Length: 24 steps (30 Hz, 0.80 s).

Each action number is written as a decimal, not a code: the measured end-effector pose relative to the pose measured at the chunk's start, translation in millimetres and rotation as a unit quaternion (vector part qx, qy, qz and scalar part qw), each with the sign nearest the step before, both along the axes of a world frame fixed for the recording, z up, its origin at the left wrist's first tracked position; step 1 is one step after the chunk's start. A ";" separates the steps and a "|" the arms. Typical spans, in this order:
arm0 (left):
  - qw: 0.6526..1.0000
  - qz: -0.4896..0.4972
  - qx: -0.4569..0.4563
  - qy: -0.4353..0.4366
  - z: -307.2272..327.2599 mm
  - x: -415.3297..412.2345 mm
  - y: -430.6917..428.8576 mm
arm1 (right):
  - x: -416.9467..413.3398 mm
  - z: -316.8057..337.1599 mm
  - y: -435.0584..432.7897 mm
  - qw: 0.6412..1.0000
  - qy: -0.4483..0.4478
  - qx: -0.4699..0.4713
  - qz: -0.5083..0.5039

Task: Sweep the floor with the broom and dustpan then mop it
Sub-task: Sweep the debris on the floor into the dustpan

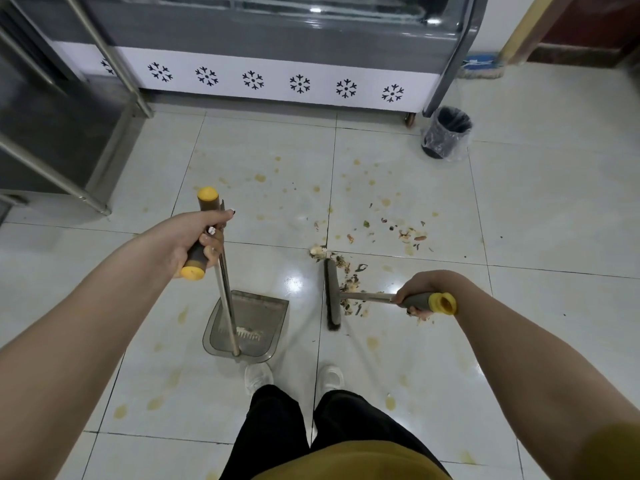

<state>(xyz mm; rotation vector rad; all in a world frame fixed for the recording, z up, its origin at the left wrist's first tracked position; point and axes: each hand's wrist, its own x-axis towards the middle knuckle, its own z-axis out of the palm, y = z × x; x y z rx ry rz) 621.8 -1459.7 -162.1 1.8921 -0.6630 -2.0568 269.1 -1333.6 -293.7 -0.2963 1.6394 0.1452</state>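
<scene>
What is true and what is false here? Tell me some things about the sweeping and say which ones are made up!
1. The left hand grips the dustpan handle. True.
2. The broom head sits inside the dustpan. False: it rests on the floor to the right of the dustpan, apart from it.
3. Scraps lie on the floor right by the broom head. True.
4. The bin stands beside the person's shoes. False: it stands far off, by the corner of the freezer.
5. The right hand is empty. False: it grips the broom handle.
</scene>
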 end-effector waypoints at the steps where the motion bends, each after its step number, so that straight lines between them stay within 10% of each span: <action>1: 1.000 -0.002 -0.002 0.002 0.8 -4.3 -1.5 | -6.0 3.1 -0.5 1.000 0.000 -0.010 -0.003; 24: 0.991 -0.109 0.044 0.059 -0.6 -12.1 -236.2 | 66.0 -17.4 -255.1 0.964 -0.068 -0.125 -0.225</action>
